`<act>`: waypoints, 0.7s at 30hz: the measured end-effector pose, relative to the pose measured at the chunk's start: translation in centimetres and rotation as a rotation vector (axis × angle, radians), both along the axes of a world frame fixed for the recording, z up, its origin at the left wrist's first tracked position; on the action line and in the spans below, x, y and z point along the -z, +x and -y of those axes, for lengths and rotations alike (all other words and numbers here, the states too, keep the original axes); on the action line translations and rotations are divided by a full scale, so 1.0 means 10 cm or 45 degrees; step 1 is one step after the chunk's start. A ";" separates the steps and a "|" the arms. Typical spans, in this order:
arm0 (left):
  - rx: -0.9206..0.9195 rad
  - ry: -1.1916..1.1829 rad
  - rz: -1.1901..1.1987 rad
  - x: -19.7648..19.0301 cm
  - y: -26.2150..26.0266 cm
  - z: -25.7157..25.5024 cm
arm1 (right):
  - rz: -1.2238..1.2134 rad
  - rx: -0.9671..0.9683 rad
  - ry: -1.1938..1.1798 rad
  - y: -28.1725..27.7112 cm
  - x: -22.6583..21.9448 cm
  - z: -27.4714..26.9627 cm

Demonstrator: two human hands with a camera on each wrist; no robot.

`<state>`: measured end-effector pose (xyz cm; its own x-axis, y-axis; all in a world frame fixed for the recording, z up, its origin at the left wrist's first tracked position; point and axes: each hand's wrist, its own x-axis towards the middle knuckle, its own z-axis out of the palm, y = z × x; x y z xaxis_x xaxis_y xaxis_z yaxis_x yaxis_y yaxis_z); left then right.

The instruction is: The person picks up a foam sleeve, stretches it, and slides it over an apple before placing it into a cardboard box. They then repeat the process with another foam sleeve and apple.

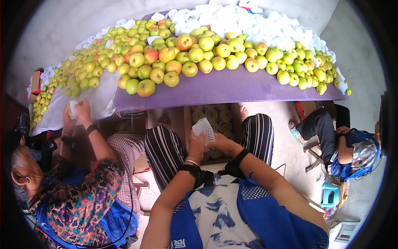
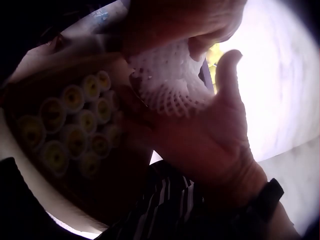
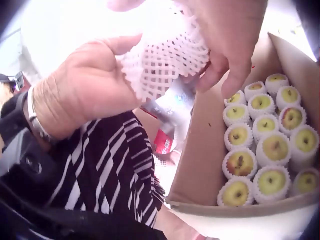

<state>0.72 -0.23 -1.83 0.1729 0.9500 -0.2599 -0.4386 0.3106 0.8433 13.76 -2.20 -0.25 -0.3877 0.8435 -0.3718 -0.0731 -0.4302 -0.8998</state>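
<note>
A white foam fruit net (image 1: 204, 128) is between my two hands, over my lap. My left hand (image 2: 200, 135) holds its lower end, palm turned up and thumb raised, as the left wrist view shows. From the other side my right hand (image 3: 230, 37) grips the net, fingers bent at its edge. The mesh bulges in the right wrist view; I cannot tell whether an apple is inside. Below the hands stands a cardboard box (image 3: 202, 150) with rows of apples (image 3: 272, 182) in white foam nets.
Ahead, a purple ribbed mat (image 1: 232, 88) carries a heap of loose apples (image 1: 189, 69), with a pile of white foam nets (image 1: 232, 20) behind. At left a person in a flowered shirt (image 1: 78, 189) handles a netted fruit. Another person (image 1: 356, 151) sits at right, near a turquoise stool (image 1: 331, 194).
</note>
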 end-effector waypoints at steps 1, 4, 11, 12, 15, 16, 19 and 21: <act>0.025 -0.047 0.068 0.00 0.00 0.00 | -0.001 -0.028 -0.026 0.00 0.07 -0.01; 0.052 -0.057 0.092 -0.07 0.02 0.03 | 0.038 0.024 -0.131 0.00 0.09 0.00; 0.096 -0.130 0.218 0.02 -0.07 -0.04 | 0.326 -0.121 -0.175 0.00 0.11 0.03; 0.095 -0.131 0.218 0.02 -0.08 -0.04 | 0.363 -0.184 -0.194 0.00 0.09 0.04; 0.062 -0.233 0.288 0.00 -0.09 -0.05 | 0.373 -0.225 -0.187 -0.03 0.06 0.08; 0.033 -0.260 0.362 -0.02 -0.08 -0.05 | 0.346 -0.202 -0.162 -0.04 0.05 0.09; -0.012 -0.282 0.460 -0.18 -0.07 -0.04 | 0.208 -0.237 -0.183 -0.03 0.07 0.08; -0.031 -0.277 0.485 -0.28 -0.07 -0.04 | 0.196 -0.238 -0.187 -0.05 0.07 0.08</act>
